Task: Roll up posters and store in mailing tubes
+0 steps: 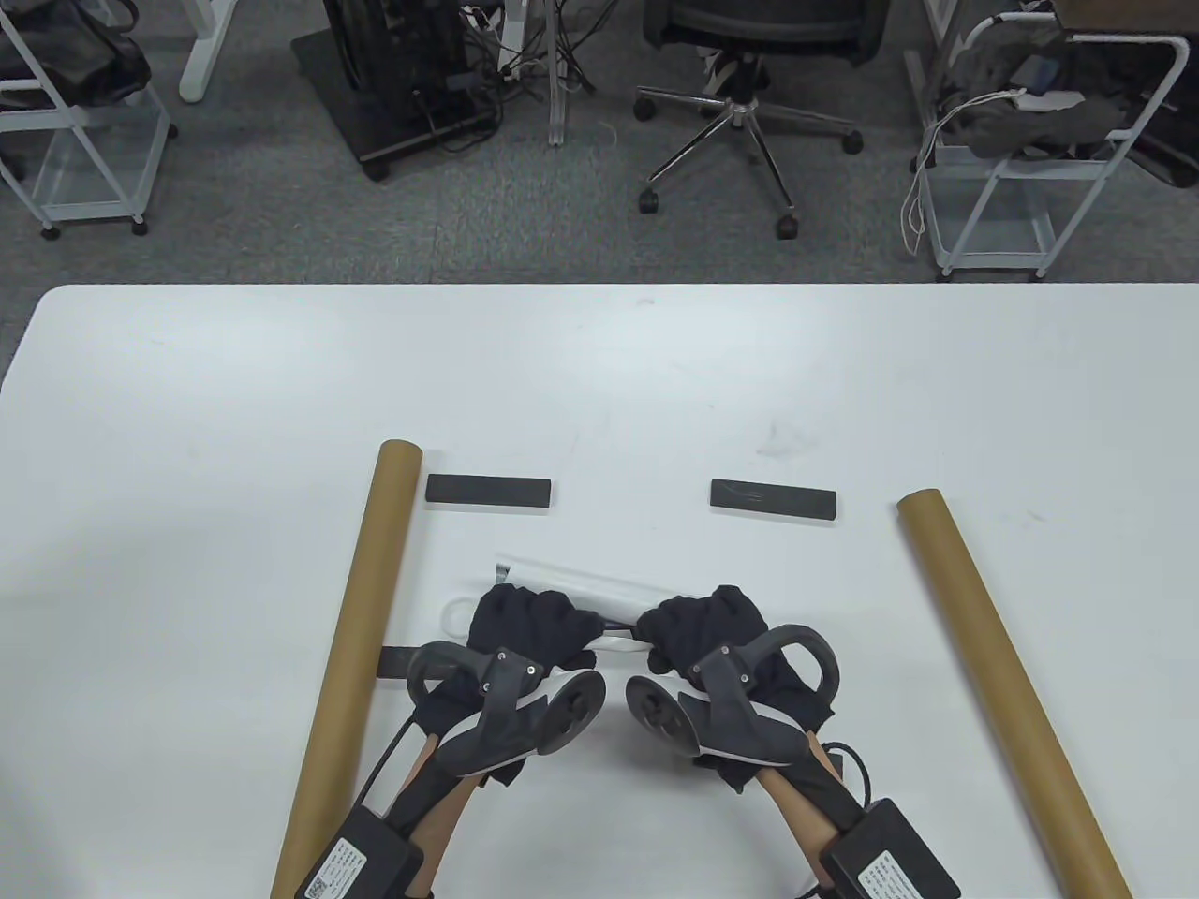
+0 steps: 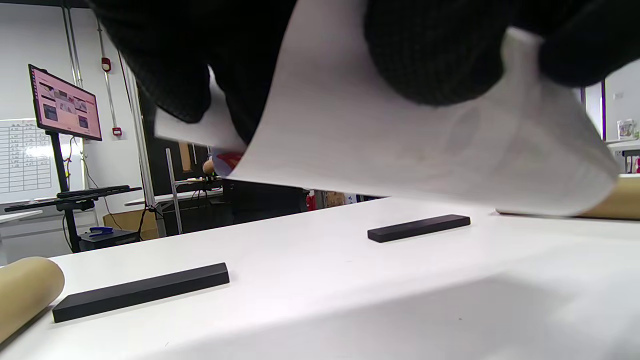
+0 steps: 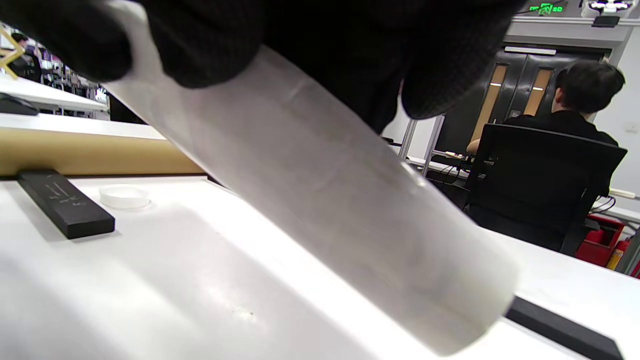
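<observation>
A white rolled poster [image 1: 585,588] is held a little above the table near the front middle. My left hand [image 1: 529,623] grips its left part, and in the left wrist view the loose outer sheet of the poster [image 2: 400,150] hangs under the black glove. My right hand [image 1: 703,626] grips the right part; in the right wrist view the poster [image 3: 325,200] is a tight roll slanting down to the right. One brown mailing tube [image 1: 347,674] lies left of the hands and a second tube [image 1: 1002,684] lies to the right.
Two black bars [image 1: 487,491] [image 1: 773,498] lie beyond the hands. A third bar [image 1: 393,660] sticks out beside the left tube. A white round cap [image 1: 454,616] lies by the left hand and also shows in the right wrist view [image 3: 124,196]. Chairs and carts stand beyond the table's far edge.
</observation>
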Tool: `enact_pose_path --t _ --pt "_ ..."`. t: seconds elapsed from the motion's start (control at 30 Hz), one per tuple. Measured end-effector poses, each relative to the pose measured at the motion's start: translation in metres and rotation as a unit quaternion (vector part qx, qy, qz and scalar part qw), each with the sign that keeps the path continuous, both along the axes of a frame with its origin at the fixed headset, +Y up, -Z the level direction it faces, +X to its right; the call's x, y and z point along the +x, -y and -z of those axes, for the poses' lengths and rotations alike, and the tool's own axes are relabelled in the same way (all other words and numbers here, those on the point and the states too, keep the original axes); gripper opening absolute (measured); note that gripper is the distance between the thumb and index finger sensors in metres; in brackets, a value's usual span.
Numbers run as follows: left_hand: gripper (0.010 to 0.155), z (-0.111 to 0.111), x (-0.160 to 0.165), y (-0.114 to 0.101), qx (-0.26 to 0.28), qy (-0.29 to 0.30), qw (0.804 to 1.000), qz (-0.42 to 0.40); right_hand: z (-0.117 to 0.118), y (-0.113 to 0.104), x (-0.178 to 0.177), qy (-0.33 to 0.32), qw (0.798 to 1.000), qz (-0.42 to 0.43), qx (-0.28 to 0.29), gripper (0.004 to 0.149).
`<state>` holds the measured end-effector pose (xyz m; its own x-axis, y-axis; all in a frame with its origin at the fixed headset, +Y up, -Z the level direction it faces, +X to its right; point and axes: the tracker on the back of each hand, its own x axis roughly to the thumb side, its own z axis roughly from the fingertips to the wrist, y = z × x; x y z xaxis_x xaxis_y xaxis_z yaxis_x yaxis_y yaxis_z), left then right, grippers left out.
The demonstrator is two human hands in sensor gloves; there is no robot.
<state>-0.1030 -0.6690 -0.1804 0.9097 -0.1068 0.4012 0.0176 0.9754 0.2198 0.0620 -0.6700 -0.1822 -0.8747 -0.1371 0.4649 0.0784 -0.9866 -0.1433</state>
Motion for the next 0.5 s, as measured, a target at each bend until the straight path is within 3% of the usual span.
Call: enact_pose_path --t 0.17,0.33,0.5 --pt "0.040 0.001 -0.008 -0.003 0.012 -0.015 1.000 -0.011 0.003 0.002 0.017 0.000 1.000 0.021 -0.022 0.060" --pt "0.041 0.006 -0.013 -0.004 -0.003 -0.022 0.999 -0.036 -0.002 -0.001 0.029 0.015 1.000 0.010 0.011 0.048" --pt "0.042 0.003 -0.005 -0.001 -0.012 -0.010 1.000 -0.002 -0.005 0.003 0.031 0.022 1.000 0.010 0.013 0.041"
